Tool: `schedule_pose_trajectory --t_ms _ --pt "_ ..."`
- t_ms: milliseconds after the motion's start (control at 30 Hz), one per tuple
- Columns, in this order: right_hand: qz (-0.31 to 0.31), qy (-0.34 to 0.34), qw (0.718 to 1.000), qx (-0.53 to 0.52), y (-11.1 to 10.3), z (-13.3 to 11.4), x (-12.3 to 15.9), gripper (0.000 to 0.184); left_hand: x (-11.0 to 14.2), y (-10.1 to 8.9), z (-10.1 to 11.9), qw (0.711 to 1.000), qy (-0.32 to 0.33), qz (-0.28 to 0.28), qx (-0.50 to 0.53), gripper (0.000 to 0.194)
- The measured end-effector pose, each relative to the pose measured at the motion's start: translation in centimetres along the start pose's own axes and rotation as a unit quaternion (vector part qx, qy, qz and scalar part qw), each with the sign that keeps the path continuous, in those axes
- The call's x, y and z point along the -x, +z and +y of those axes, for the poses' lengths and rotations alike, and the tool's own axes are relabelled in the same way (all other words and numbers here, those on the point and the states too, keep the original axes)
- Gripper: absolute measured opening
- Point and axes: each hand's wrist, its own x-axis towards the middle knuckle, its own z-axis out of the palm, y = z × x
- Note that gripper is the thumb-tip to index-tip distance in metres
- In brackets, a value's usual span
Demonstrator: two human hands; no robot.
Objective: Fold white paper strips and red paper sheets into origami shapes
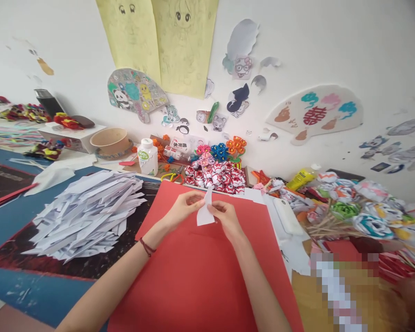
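Observation:
A small piece of folded white paper (205,215) is held up between my two hands, above a large red sheet (200,272). My left hand (187,206), with a dark red cord bracelet (147,247) at its wrist, pinches the paper's left edge near the top. From the other side, the thumb and fingers of my right hand (225,216) grip its right edge. The paper narrows to a point at the top and widens toward the bottom. To the left lies a big heap of folded white paper strips (86,214).
Red-and-white paper flowers (214,177) are piled behind the red sheet. A white bottle (147,157) and a tan bowl (109,139) stand at the back left. On the right are a white phone-like object (289,216), a yellow bottle (302,178) and wrapped flowers (371,223).

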Motion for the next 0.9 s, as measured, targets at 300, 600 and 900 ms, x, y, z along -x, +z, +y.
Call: schedule_pose_trajectory --t_ms 300,600,900 --pt "0.014 -0.020 0.999 0.022 1.4 2.7 -0.2 0.030 -0.7 1.1 -3.6 0.996 -0.029 0.057 -0.056 0.043" --pt "-0.073 -0.014 0.997 -0.011 1.5 1.8 0.6 0.038 -0.2 1.3 -3.2 0.996 -0.085 0.039 0.012 0.036" --pt "-0.032 0.013 0.999 -0.015 1.5 2.2 0.6 0.023 -0.2 0.9 -3.2 0.996 -0.082 -0.006 0.033 0.039"
